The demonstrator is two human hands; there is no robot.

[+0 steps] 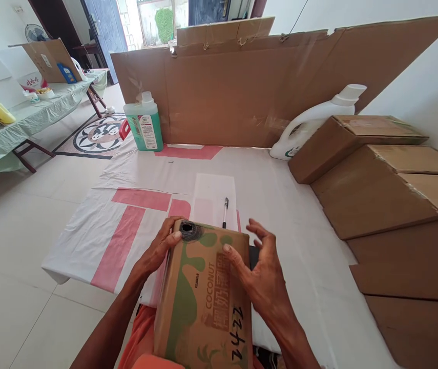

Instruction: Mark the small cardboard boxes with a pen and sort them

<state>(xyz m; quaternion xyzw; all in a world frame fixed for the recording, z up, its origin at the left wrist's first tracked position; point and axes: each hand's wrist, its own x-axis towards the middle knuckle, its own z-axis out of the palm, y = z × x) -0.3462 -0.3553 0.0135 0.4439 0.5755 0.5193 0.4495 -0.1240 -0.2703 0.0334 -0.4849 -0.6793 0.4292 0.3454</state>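
A brown cardboard box point(199, 302) printed with green shapes and the word COCONUT lies tilted against the near table edge, over my lap. My left hand point(161, 246) grips its far left corner, thumb on top. Spread fingers of my right hand point(261, 266) rest on the box's top right side, thumb pressing the lid. A black pen point(225, 211) lies on a white sheet point(214, 197) just beyond the box.
The table point(280, 184) has a white and pink cover. A green liquid bottle point(144, 123) and a white jug point(314, 120) stand at the back by a cardboard wall point(242, 92). Several brown boxes point(388, 179) are stacked at right. Another table point(30, 115) stands far left.
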